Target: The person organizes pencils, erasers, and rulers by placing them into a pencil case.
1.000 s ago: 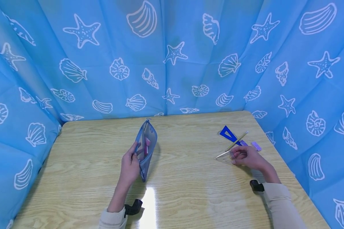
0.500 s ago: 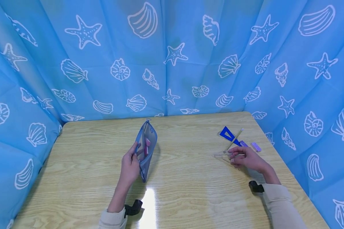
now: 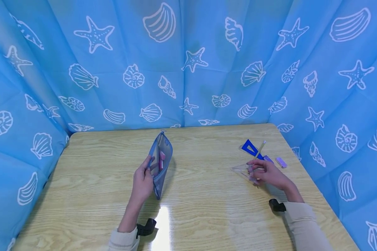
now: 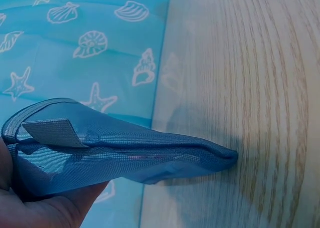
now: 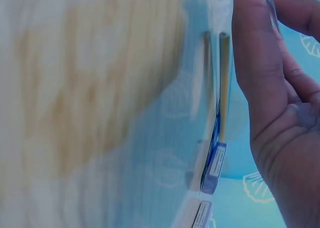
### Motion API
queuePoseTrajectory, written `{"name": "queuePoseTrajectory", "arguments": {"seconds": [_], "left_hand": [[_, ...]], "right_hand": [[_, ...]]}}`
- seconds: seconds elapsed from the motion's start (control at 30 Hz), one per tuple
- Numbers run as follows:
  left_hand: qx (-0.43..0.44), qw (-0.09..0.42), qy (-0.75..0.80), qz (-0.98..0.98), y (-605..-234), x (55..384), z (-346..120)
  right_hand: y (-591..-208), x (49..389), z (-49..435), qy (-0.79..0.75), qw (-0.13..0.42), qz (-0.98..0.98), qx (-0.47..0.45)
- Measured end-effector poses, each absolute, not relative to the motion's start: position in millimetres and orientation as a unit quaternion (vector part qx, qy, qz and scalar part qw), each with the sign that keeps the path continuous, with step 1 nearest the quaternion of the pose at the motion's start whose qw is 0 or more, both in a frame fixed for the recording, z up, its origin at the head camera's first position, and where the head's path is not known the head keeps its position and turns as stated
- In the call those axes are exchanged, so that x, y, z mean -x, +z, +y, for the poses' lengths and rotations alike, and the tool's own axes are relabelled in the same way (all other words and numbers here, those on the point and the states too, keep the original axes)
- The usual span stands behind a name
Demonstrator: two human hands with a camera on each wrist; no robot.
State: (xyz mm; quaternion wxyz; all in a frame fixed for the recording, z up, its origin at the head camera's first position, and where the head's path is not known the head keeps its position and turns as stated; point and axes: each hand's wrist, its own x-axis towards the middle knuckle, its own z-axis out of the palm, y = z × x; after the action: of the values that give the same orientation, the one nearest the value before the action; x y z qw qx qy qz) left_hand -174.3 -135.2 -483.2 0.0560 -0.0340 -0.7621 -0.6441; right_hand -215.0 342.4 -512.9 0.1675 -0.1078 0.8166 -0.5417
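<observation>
currently holds gaping mesh pouch (image 3: 165,164) in left hand (image 3: 143,182), pinches clear set square (image 3: 241,169) in right hand (image 3: 267,173); seemingly at pick-up step, probably needs steady lift next.

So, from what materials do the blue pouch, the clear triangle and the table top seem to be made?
Blue pouch: soft mesh fabric, probably synthetic; its fine grid of threads shows in the left wrist view.
Clear triangle: likely smooth plastic, see-through with straight edges; the look alone cannot exclude glass.
Table top: wood or wood-look laminate, glossy, with grain lines and a bright reflection.
</observation>
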Motion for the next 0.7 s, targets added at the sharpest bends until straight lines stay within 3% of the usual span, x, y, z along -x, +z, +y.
{"name": "queuePoseTrajectory", "arguments": {"seconds": [0.7], "left_hand": [[0.029,0.055,-0.652,-0.756,-484.6,170.3,-132.8]], "right_hand": [[-512.1,219.0,313.6,-0.546,0.135,0.820,0.106]]}}
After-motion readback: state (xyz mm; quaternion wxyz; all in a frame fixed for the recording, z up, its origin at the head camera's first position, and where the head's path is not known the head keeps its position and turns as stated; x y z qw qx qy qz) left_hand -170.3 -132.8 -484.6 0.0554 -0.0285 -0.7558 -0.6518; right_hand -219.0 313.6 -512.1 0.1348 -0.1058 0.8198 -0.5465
